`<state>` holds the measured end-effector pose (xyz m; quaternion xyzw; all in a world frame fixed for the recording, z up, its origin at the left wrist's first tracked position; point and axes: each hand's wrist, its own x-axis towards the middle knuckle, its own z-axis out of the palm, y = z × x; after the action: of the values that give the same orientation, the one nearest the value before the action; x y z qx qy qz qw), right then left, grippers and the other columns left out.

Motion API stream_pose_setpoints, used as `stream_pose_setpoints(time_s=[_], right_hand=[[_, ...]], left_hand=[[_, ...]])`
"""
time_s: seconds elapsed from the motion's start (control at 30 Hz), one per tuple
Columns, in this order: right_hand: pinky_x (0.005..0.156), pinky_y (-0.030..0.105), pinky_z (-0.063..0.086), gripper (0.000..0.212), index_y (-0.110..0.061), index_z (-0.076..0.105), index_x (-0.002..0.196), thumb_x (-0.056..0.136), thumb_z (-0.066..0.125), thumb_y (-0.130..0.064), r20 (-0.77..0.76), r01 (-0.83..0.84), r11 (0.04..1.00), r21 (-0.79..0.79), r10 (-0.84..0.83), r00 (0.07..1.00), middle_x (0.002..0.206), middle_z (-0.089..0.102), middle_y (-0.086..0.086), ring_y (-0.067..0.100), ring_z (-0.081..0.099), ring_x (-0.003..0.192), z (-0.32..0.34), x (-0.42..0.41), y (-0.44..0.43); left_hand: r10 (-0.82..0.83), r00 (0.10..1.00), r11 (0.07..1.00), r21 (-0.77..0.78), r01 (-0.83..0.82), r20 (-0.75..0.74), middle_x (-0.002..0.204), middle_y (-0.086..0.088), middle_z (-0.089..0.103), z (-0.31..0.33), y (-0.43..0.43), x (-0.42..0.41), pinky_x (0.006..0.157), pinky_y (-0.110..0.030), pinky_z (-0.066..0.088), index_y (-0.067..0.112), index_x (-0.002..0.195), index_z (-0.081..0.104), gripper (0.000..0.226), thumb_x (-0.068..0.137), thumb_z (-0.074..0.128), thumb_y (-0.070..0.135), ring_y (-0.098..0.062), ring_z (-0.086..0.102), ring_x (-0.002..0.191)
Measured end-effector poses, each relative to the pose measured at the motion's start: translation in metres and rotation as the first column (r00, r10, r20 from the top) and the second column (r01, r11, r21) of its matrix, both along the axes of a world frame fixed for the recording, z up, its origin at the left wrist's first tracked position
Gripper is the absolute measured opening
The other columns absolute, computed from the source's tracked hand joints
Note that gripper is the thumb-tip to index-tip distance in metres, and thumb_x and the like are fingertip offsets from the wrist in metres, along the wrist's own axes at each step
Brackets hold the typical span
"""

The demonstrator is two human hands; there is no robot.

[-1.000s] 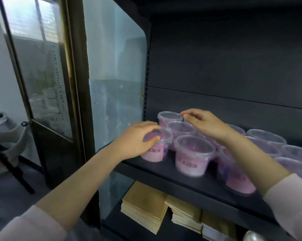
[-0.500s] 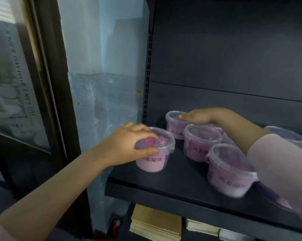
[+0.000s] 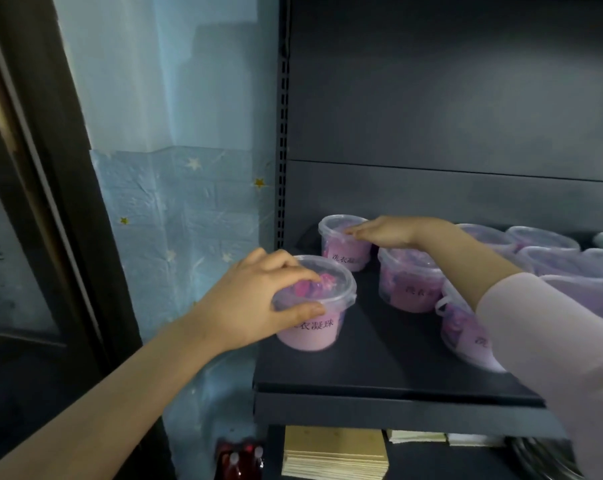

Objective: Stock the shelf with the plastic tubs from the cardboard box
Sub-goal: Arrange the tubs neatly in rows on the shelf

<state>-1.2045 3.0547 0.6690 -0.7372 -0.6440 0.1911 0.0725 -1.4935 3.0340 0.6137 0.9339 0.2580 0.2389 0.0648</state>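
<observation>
Left hand (image 3: 255, 299), fingers curled over the clear lid and thumb on the side, grips front tub (image 3: 319, 336) of pink-purple contents near shelf (image 3: 379, 368) front-left corner; right hand (image 3: 385, 232) rests straight fingers on rear tub (image 3: 341, 252), back-left corner, same pink fill.
</observation>
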Motion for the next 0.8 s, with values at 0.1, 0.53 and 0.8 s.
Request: stream_pose_setpoints(time_s=[0.1, 0.53, 0.8], right_hand=[[0.122, 0.036, 0.014, 0.048, -0.037, 0.034, 0.149, 0.102, 0.037, -0.048, 0.005, -0.010, 1.000, -0.001, 0.010, 1.000, 0.161, 0.023, -0.011, 0.015, 0.022, 0.148, 0.002, -0.002, -0.007], [0.096, 0.030, 0.046, 0.018, -0.053, 0.057, 0.100, 0.088, 0.065, -0.041, 0.203, -0.006, 0.994, 0.112, -0.017, 0.979, 0.111, 0.059, -0.018, 0.008, 0.058, 0.101, 0.012, 0.038, -0.115], [0.103, 0.030, 0.045, 0.031, -0.055, 0.066, 0.105, 0.086, 0.073, -0.032, 0.011, -0.063, 0.971, 0.230, 0.062, 0.998, 0.128, 0.062, -0.017, 0.008, 0.059, 0.115, -0.002, 0.005, -0.118]], left_hand=[[-0.022, 0.999, 0.999, -0.029, 0.023, 0.028, 0.118, 0.028, 0.048, -0.003, 0.001, -0.002, 0.098, -0.023, 0.033, 0.045, 0.129, 0.054, 0.063, 0.078, 0.041, 0.079, -0.002, 0.037, 0.109], [-0.028, 0.991, 1.000, 0.018, 0.026, 0.131, 0.114, 0.026, 0.051, -0.013, 0.000, -0.002, 0.095, -0.015, 0.028, 0.044, 0.125, 0.059, 0.062, 0.076, 0.042, 0.077, -0.004, 0.040, 0.105], [-0.055, 0.993, 0.998, 0.003, 0.055, 0.106, 0.113, 0.029, 0.051, -0.009, -0.002, -0.010, 0.095, -0.016, 0.029, 0.047, 0.125, 0.058, 0.064, 0.073, 0.045, 0.082, 0.001, 0.038, 0.107]])
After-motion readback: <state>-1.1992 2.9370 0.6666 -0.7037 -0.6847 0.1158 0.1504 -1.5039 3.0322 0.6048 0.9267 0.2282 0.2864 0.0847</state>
